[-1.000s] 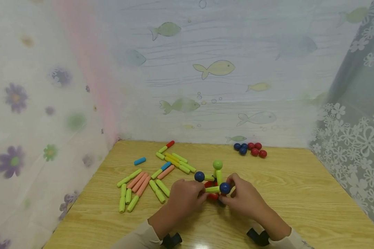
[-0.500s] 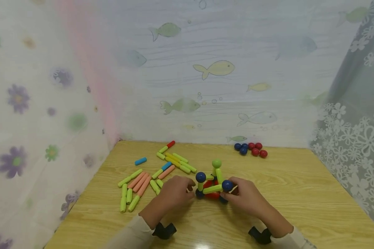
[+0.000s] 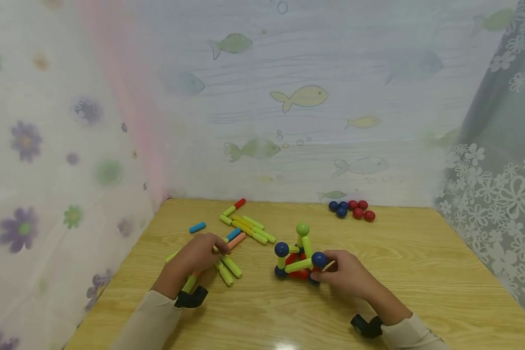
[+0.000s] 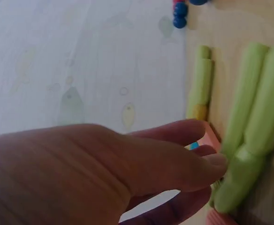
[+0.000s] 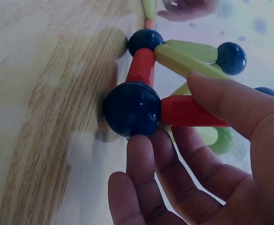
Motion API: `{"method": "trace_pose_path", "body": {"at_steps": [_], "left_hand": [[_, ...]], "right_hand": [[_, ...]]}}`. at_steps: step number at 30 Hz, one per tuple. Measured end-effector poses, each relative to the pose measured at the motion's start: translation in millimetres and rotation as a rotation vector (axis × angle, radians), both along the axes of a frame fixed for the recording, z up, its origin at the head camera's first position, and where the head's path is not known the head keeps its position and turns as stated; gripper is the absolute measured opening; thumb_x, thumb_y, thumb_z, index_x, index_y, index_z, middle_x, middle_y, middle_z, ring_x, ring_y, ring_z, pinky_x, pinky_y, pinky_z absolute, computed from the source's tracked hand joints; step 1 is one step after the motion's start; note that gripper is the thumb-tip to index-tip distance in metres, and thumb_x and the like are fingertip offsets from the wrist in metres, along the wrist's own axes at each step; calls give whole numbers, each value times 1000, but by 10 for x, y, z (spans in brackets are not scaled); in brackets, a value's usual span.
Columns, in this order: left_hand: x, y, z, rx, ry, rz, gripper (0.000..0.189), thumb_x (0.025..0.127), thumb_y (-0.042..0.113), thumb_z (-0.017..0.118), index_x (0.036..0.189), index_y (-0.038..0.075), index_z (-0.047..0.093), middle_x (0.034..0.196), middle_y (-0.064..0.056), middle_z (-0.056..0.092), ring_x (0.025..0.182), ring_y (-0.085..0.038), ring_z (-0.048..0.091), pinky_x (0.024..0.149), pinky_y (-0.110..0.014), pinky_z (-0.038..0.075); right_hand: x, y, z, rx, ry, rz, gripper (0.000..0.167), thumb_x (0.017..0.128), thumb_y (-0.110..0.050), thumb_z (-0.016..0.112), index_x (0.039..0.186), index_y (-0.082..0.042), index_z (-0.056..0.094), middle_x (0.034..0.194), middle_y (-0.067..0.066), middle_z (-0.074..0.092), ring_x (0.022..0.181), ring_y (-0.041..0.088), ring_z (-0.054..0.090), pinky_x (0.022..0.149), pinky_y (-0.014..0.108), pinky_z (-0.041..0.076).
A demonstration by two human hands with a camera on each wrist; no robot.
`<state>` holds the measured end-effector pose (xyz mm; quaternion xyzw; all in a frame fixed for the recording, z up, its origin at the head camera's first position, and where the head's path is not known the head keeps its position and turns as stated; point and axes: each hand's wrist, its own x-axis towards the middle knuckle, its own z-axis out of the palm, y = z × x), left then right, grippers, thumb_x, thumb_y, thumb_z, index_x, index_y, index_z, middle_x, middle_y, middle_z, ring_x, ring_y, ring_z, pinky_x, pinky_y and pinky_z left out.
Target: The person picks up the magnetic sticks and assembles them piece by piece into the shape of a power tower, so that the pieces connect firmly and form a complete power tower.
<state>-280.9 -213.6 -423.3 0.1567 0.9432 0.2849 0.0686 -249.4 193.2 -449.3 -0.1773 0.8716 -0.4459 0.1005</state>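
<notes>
My right hand pinches an upright red rod of a small ball-and-rod frame, thumb on one side and fingers behind. The frame stands on the table with dark blue balls at its corners, red and light green rods between, and a light green ball at its back top. My left hand reaches over the loose rods at the left, fingers loosely bent. In the left wrist view its thumb tip overlaps a pair of light green rods, with nothing held between thumb and fingers. Some rods are hidden beneath this hand.
Behind the left hand lie more rods, among them a blue rod, a yellow rod and a salmon rod. Several blue balls and red balls sit at the table's back edge. A patterned curtain closes off the back.
My left hand has let go of the frame and moved left over the loose rods. The right hand stays at the frame's right side, now holding the rod there.
</notes>
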Motion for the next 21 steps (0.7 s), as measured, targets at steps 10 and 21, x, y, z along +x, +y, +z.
{"method": "trace_pose_path", "body": {"at_steps": [10, 21], "left_hand": [[50, -67, -117, -47, 52, -171, 28, 80, -6, 80, 97, 15, 80, 102, 2, 71, 82, -14, 61, 68, -28, 53], [38, -71, -200, -155, 145, -235, 19, 92, 9, 77, 109, 18, 82, 107, 8, 73, 100, -15, 68, 82, -34, 58]], "right_hand": [[-19, 18, -33, -21, -21, 12, 32, 89, -34, 83, 114, -15, 75, 110, 3, 74, 87, 16, 72, 71, 32, 57], [-22, 9, -43, -22, -23, 4, 32, 89, -34, 83, 114, -16, 75, 113, 3, 73, 88, 18, 72, 72, 34, 58]]}}
